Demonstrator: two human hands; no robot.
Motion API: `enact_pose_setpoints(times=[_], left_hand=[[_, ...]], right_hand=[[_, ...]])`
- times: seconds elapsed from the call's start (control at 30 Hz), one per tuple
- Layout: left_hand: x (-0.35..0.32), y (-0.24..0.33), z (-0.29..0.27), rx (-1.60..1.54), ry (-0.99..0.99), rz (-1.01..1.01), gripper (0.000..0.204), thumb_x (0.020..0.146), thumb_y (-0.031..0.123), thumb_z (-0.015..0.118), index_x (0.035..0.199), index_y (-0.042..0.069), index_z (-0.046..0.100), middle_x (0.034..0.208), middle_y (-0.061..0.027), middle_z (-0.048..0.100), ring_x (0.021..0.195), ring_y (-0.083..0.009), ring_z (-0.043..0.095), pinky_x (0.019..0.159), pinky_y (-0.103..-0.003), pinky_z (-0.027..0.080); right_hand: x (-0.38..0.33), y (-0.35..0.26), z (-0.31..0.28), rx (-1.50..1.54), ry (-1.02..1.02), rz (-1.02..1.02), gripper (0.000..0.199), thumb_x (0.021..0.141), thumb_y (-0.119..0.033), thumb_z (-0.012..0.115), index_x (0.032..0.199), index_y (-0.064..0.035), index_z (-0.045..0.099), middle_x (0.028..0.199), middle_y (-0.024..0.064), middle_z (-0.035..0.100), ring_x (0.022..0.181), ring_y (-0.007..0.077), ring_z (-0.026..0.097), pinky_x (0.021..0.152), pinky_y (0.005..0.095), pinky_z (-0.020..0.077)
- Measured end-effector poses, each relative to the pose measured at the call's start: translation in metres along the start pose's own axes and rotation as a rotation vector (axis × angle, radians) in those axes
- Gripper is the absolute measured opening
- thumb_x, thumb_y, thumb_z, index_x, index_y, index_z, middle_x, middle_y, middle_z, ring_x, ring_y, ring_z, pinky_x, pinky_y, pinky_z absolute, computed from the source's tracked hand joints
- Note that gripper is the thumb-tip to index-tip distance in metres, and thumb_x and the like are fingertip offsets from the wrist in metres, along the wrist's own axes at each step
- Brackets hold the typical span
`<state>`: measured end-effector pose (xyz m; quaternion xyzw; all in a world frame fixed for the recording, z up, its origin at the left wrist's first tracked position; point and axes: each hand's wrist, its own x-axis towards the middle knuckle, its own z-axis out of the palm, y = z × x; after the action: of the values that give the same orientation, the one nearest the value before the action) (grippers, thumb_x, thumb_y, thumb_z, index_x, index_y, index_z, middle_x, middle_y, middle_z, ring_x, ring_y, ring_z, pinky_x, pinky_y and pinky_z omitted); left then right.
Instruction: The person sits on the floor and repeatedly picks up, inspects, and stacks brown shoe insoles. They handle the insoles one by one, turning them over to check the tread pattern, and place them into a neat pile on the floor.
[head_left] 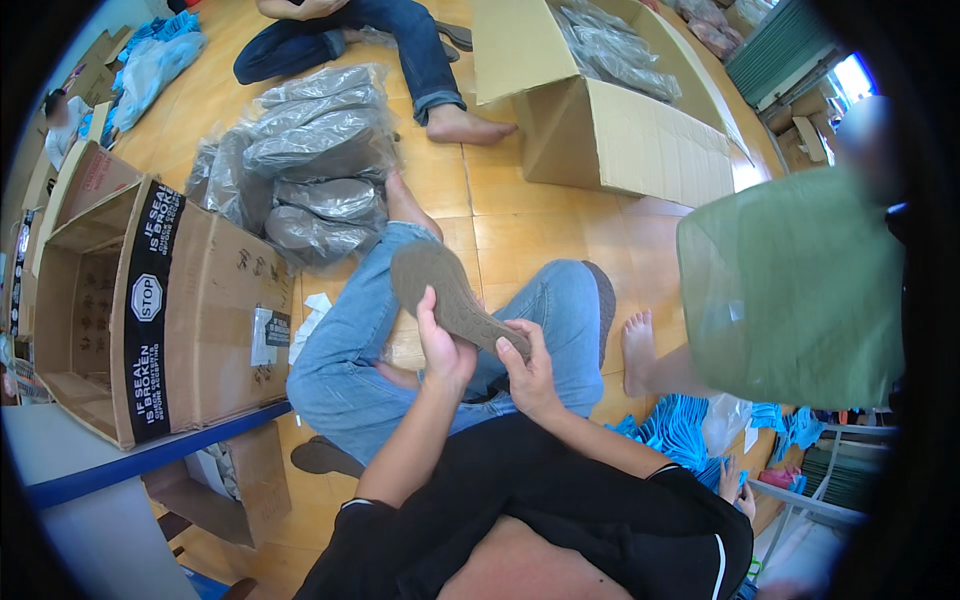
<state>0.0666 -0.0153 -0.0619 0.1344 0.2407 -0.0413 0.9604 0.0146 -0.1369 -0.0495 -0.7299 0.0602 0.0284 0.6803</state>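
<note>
Far to the left of the insole stands the big open brown cardboard box with black tape down its edge (pixel 150 300), lying on its side with its mouth turned away from me. Up beyond it, still left of the insole, a heap of grey insoles in clear plastic bags (pixel 315 160) rests on the orange tiled floor (pixel 500 200). Now the centre: my left hand (pixel 443 345) grips the flat grey-brown foam insole (pixel 450 295) from its left side, thumb up along the edge, fingers wrapped behind. The insole sits tilted, its rounded toe pointing up and to the left, its heel down toward my other hand. Behind it is the bent knee of a person in blue jeans (pixel 440 340) sitting facing me. My right hand (pixel 528 370) pinches the insole's heel end, fingers curled over the top of it. Up and right of the insole, a second large open cardboard box (pixel 610 120) holds more bagged pieces. Farther right, a person's bare foot (pixel 637 350) rests on the floor, and past that a green translucent plastic bag (pixel 790 290) fills the edge of view.
</note>
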Motion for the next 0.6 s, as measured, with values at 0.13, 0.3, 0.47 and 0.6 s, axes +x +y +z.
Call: enact_pose_setpoints(times=[0.13,0.3,0.47,0.6], left_hand=[[0.032,0.011,-0.002,0.283,-0.041,-0.047,0.037,0.093,0.029,0.058,0.119,0.004,0.050,0.107,-0.0094,0.059,0.097,-0.0225,0.057,0.087,-0.036,0.047],[0.097,0.021,-0.042,1.022,-0.165,0.131,0.062,0.084,0.018,0.072,0.132,0.001,0.037,0.122,-0.0136,0.055,0.109,-0.0207,0.054,0.094,-0.032,0.044],[0.148,0.017,-0.092,1.279,-0.081,-0.114,0.070,0.081,0.026,0.073,0.134,-0.003,0.038,0.125,-0.0156,0.054,0.112,-0.0237,0.053,0.095,-0.034,0.043],[0.167,0.025,-0.115,1.182,-0.095,-0.263,0.073,0.080,0.024,0.072,0.139,-0.001,0.036,0.128,-0.0148,0.053,0.114,-0.0252,0.054,0.097,-0.037,0.044]], right_hand=[[-0.001,0.003,-0.008,0.016,-0.154,0.117,0.049,0.090,-0.026,0.066,0.125,0.0013,0.045,0.118,0.0175,0.055,0.109,0.0263,0.056,0.092,0.0342,0.0460],[0.009,0.020,-0.072,-0.310,0.211,-0.022,0.054,0.089,-0.032,0.066,0.127,0.0023,0.047,0.124,0.0203,0.052,0.116,0.0294,0.053,0.095,0.0383,0.0458],[0.030,0.087,-0.178,-0.535,0.580,0.221,0.062,0.086,-0.037,0.067,0.129,0.0042,0.047,0.126,0.0243,0.051,0.118,0.0328,0.052,0.098,0.0390,0.0433],[0.050,0.154,-0.224,-0.408,0.585,0.532,0.088,0.077,-0.050,0.073,0.134,0.0081,0.042,0.136,0.0286,0.046,0.127,0.0361,0.046,0.106,0.0396,0.0383]])
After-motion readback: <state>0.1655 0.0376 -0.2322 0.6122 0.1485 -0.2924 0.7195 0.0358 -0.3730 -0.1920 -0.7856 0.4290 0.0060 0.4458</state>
